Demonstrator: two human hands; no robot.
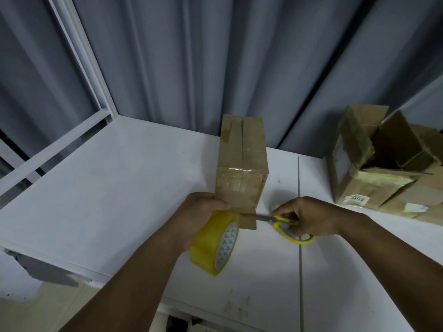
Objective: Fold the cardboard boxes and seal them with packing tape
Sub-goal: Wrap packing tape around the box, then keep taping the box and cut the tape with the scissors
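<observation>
A closed cardboard box (242,161) stands on the white table (115,188), with clear tape across its top seam and near face. My left hand (201,212) grips a yellow roll of packing tape (213,243) right against the box's near bottom edge. My right hand (309,219) holds yellow-handled scissors (282,222), fingers through the loops. The blades point left and reach the strip of tape between the roll and the box.
Several opened, used cardboard boxes (374,164) are piled at the table's right back corner. Grey curtains (215,56) hang behind the table. A dark seam (299,212) runs down the tabletop right of the box. A white window frame (79,56) stands at left.
</observation>
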